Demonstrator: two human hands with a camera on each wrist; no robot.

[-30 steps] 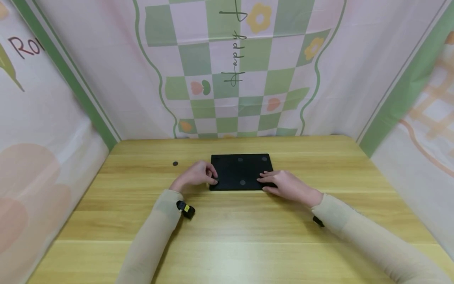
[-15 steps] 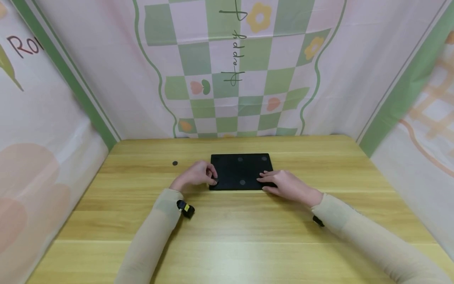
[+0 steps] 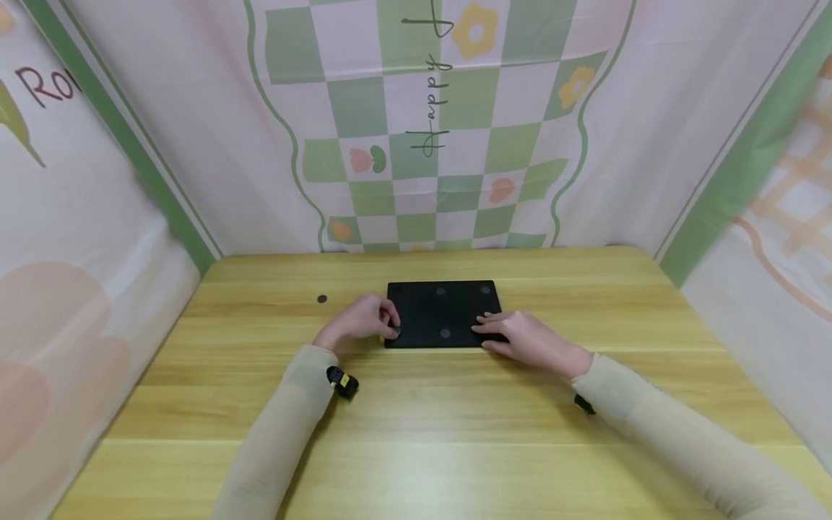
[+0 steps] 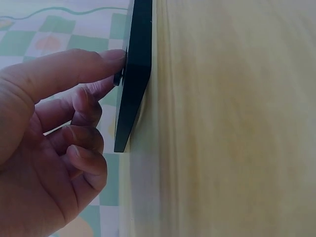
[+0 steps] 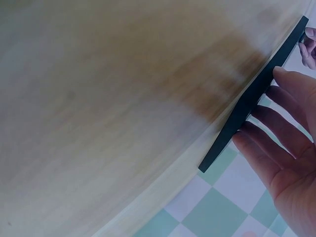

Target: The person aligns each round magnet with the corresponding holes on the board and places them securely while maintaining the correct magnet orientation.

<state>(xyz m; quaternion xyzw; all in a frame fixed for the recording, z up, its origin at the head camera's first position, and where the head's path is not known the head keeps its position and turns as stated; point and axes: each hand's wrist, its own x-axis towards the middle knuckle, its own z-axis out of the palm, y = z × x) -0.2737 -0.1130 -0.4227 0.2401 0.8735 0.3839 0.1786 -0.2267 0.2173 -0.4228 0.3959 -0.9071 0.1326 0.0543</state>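
A black rectangular board (image 3: 422,314) lies flat on the wooden table. Several small dark round discs show on it, including a disc (image 3: 445,334) near its front edge. My left hand (image 3: 360,318) is at the board's front left corner, pinching a small dark disc (image 4: 118,78) between thumb and forefinger against the top face. Its other fingers curl loosely, clear of the board. My right hand (image 3: 526,339) rests on the board's right end, the fingers spread and nearly straight on top. The right thumb (image 5: 281,71) touches near the front edge. The front right corner is hidden under this hand.
A loose dark round disc (image 3: 321,299) lies on the table (image 3: 416,419) left of the board. Printed fabric (image 3: 416,195) hangs behind the table, with more cloth at both sides. A small black camera (image 3: 342,383) is strapped at the left wrist.
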